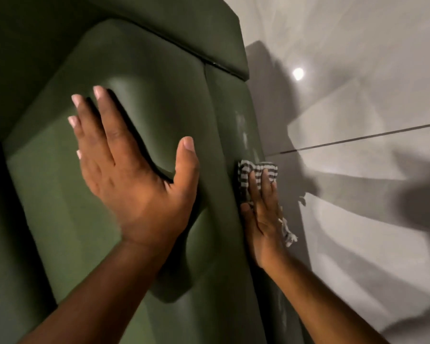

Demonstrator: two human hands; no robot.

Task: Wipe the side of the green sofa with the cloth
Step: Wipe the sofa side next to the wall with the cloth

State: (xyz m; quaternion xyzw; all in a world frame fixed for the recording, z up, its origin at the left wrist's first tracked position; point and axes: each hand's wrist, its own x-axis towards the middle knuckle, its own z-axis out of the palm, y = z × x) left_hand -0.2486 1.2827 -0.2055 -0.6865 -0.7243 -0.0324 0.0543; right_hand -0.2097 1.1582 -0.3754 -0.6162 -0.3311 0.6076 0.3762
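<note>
Green velvet sofa [144,70] side meets open grey tiled floor [358,182]. Flat right hand [263,214] presses the striped cloth [248,172] against it, partly hiding the cloth. Left hand [134,175] rests spread, empty, on the arm.

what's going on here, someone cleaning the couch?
Yes. A person is wiping the outer side of the green sofa. The right hand lies flat, pressing a striped cloth against the side panel, close to the tiled floor. The left hand is spread open over the seat cushion; contact is unclear. Pale smudges show on the panel above the cloth, so the wiping looks unfinished.
</note>
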